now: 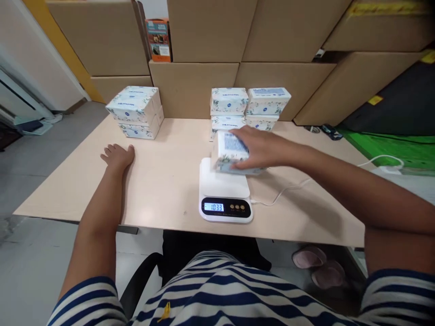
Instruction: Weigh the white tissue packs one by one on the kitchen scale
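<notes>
While the table (163, 181) carries stacked packs (229, 103) along its back, the scale (222, 184) sits near its front edge. Above the scale's rear right part is the held pack (224, 156), long axis roughly left to right, contact unclear. The nearer right hand (256, 147) clasps its right end, fingers partly closed; the left hand (117, 157) rests empty, fingers spread.

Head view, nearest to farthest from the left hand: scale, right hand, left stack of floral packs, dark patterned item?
1. Left stack, just beyond the left hand
2. Scale, table's middle
3. Right hand, right of middle
4. Dark patterned item, far right
</notes>
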Action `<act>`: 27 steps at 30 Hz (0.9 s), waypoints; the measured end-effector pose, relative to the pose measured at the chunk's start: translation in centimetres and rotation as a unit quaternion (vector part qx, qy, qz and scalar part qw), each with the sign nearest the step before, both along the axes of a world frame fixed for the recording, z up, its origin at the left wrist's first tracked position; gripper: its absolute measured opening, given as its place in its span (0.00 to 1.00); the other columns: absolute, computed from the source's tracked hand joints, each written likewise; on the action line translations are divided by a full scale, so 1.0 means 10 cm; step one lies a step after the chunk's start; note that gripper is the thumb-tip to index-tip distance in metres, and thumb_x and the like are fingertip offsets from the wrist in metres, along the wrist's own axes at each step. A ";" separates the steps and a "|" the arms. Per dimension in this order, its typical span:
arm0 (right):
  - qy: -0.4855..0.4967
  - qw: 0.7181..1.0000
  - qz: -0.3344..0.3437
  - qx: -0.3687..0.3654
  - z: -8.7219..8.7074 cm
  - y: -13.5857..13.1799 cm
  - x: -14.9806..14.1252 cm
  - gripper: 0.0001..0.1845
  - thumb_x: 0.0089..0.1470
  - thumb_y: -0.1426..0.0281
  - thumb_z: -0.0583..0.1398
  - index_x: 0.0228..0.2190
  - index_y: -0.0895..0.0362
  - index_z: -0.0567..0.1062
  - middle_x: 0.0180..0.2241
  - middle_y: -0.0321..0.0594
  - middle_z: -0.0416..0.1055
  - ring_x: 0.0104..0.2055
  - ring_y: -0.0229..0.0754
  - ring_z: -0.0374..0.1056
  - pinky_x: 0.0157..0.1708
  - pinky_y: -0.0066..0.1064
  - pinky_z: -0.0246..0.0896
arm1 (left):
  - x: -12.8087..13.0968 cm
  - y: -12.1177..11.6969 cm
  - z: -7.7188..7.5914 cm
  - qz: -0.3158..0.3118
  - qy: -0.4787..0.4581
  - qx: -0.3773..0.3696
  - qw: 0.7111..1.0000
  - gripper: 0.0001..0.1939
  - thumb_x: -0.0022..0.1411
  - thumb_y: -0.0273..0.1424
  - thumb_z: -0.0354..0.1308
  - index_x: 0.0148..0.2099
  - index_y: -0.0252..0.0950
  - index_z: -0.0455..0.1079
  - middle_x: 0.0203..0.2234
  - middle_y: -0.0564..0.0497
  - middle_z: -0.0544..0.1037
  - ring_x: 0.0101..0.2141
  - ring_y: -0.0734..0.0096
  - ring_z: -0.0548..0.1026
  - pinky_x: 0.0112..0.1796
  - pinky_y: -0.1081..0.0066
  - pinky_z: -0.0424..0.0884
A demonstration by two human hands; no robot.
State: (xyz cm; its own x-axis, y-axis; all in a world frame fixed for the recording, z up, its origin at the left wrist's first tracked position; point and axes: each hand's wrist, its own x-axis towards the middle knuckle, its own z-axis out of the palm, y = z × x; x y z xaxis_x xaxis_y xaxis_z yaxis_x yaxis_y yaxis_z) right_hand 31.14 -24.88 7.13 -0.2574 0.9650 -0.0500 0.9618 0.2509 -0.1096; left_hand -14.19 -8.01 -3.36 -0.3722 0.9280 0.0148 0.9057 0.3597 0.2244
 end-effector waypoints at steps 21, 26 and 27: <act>-0.040 0.995 0.090 -0.012 -0.17 -0.12 -0.48 0.56 0.55 0.44 0.68 0.74 0.60 0.64 0.68 0.64 0.72 0.65 0.72 0.72 0.60 0.56 0.73 | -0.06 0.02 -0.06 -0.003 0.000 0.011 1.000 0.49 0.76 0.50 0.42 0.82 0.12 0.52 0.82 0.21 0.52 0.82 0.32 0.49 0.80 0.36 0.45; 0.000 0.995 0.099 -0.009 -0.19 -0.12 -0.42 0.61 0.58 0.37 0.65 0.78 0.60 0.61 0.75 0.64 0.66 0.74 0.76 0.65 0.71 0.65 0.65 | -0.06 0.04 -0.08 -0.003 0.001 0.008 1.000 0.50 0.77 0.50 0.43 0.82 0.12 0.51 0.82 0.22 0.50 0.83 0.33 0.47 0.80 0.37 0.43; 0.015 0.995 0.102 -0.003 -0.18 -0.12 -0.39 0.61 0.59 0.34 0.62 0.78 0.60 0.60 0.77 0.62 0.63 0.77 0.76 0.62 0.74 0.67 0.61 | -0.06 0.04 -0.08 -0.004 0.000 0.006 1.000 0.50 0.77 0.51 0.43 0.82 0.13 0.50 0.82 0.23 0.50 0.83 0.34 0.47 0.80 0.37 0.43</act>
State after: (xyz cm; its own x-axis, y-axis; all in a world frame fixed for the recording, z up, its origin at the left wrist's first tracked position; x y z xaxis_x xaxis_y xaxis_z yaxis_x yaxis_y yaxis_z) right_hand 27.28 -26.07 5.31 -0.4488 0.8925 -0.0453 0.8874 0.4392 -0.1400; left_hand -14.76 -7.58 -4.14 -0.3649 0.9307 0.0249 0.9084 0.3500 0.2287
